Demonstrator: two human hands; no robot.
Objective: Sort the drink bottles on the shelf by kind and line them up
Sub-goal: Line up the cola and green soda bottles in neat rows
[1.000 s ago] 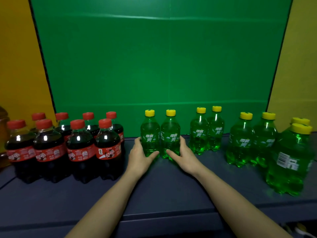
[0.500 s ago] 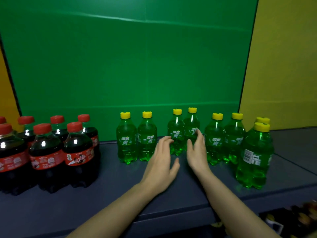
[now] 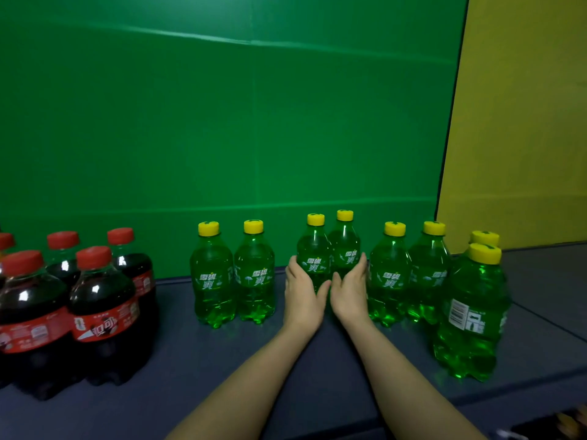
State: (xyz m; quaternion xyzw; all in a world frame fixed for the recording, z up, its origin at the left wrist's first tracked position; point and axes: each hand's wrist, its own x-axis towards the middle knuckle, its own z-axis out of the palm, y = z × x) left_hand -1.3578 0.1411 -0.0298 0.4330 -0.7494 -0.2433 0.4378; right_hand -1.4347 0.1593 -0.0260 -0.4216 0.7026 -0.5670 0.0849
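Note:
Several green soda bottles with yellow caps stand in pairs along the dark shelf [image 3: 222, 360]. My left hand [image 3: 301, 296] curls round the left bottle [image 3: 313, 249] of the middle pair. My right hand [image 3: 349, 292] curls round its neighbour [image 3: 345, 246], which stands slightly further back. Both thumbs lie in front of the bottles, almost touching. Another green pair [image 3: 233, 281] stands to the left and one pair [image 3: 408, 274] to the right. At the far right are two more green bottles [image 3: 473, 312], one behind the other. Several red-capped cola bottles [image 3: 101, 312] cluster at the left.
A green back panel [image 3: 254, 122] closes off the shelf behind the bottles, and a yellow side panel [image 3: 524, 122] stands at the right. The shelf's front edge [image 3: 333, 431] runs below my forearms. Blurred items [image 3: 568, 423] show under it at the lower right.
The view has swung right. My hands left the pair of green bottles nearest the cola, moved right with fingers spread, and now hold the middle pair.

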